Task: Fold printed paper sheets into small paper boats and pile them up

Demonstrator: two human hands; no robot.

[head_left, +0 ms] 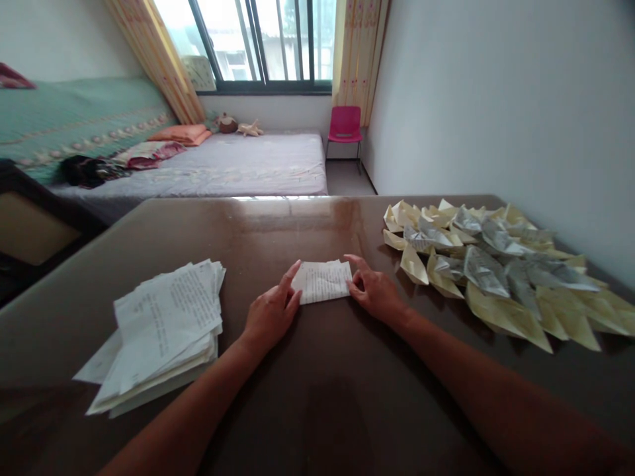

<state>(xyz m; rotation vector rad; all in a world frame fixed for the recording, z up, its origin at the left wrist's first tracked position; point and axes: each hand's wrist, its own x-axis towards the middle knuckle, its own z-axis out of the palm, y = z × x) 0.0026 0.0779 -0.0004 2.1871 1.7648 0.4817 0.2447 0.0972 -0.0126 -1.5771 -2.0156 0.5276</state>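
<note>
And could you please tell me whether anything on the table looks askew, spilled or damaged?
Only the stack of printed sheets on the left looks askew: its sheets lie at differing angles, with corners jutting out. The folded paper boats on the right are merely crowded. No spill or obvious damage shows.

The left hand [270, 314] and right hand [380, 294] are bare, with slim, tapering fingers [289, 275]. Their nails are too small and soft in the view to make out. The backs of the hands look smooth, with faint shading over the knuckles. The left wrist [249, 345] and right wrist [407, 320] are bare and narrower than the arms behind them. The left forearm [196, 406] and right forearm [476, 370] are bare and rounded, widening toward the near edge. At the near right, the arm darkens into shadow, where its surface is hard to read.
</note>
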